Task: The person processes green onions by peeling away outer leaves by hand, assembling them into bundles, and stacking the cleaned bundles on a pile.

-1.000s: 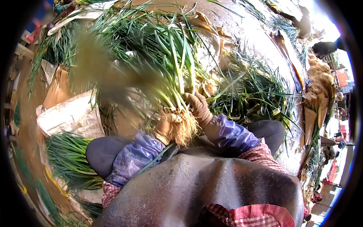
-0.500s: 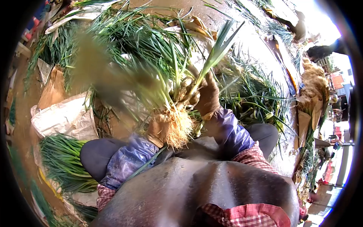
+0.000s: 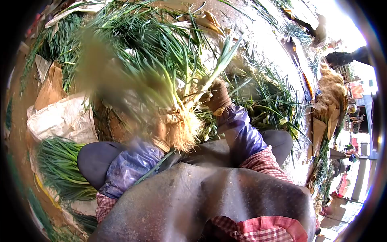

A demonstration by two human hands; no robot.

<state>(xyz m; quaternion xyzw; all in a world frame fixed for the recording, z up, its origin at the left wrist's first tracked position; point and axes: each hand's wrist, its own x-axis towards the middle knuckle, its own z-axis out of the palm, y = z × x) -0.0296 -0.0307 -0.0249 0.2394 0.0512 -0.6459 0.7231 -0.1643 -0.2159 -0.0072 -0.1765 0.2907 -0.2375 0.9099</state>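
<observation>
Our left hand [image 3: 162, 128] closes round leafy green bunch [image 3: 172, 90] by stringy, straw-coloured roots [image 3: 185, 132]; our right grip [image 3: 217, 95] pinches thick white-green stalk [image 3: 214, 74], its leaves angled apart from bunch.

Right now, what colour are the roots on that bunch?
Pale straw yellow; the roots show best in the head view, beside the left hand.

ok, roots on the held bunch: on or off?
On: pale, tangled roots spread from the base of the stalks, beside the left hand.
</observation>
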